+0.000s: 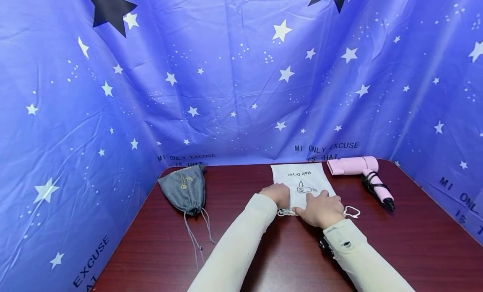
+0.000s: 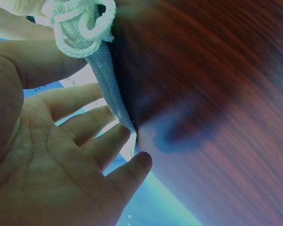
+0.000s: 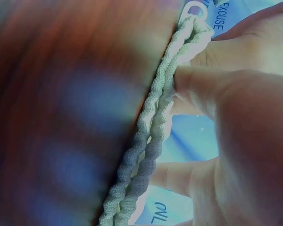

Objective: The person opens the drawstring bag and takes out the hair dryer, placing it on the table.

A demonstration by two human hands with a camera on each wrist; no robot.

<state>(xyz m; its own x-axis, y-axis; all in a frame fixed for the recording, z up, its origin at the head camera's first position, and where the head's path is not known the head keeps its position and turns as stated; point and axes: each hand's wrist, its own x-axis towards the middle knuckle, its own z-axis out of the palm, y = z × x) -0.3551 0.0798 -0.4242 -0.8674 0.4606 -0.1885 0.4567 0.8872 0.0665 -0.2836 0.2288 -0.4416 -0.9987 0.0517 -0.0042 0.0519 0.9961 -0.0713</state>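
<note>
A white drawstring bag (image 1: pixel 281 174) printed "Hair Dryer" lies flat at the table's back, its corded mouth toward me. My left hand (image 1: pixel 278 195) rests at its near left edge; in the left wrist view the fingers reach fairly straight over the fabric, beside a knotted white cord (image 2: pixel 96 26). Across the bag's near right part, my right hand (image 1: pixel 322 209) presses with fingers spread. Its thumb (image 3: pixel 198 87) touches the bag's gathered rim (image 3: pixel 148 136) in the right wrist view. One cord loop (image 1: pixel 352 212) sticks out to the right of that hand.
A pink hair dryer (image 1: pixel 356 165), black cable wound round its handle, lies right of the bag. Toward the left is a grey drawstring pouch (image 1: pixel 188 187), its cords trailing forward on the dark red table (image 1: pixel 241 179). Blue starry cloth (image 1: pixel 234 74) hangs behind and at both sides.
</note>
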